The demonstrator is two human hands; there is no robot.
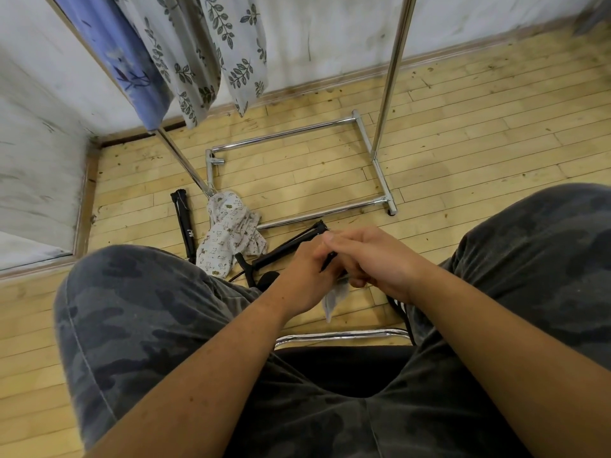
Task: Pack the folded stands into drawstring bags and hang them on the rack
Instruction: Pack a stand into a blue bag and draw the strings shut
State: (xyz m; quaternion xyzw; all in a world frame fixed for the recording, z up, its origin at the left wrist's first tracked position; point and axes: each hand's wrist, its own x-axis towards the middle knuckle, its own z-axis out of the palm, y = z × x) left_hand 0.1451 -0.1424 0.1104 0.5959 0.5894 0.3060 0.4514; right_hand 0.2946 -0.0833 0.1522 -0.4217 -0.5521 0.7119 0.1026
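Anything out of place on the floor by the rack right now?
Yes. A printed bag lies crumpled against the rack's foot, not hung, and a black folded stand lies loose beside it, unbagged. A second stand lies bare to its right.

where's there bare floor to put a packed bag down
Bare boards lie inside the chrome rectangle of the rack base, and more to its right. It is crowded on the near left side: the patterned bag lies at the rack's corner, with the left folded stand and the right folded stand on either side of it.
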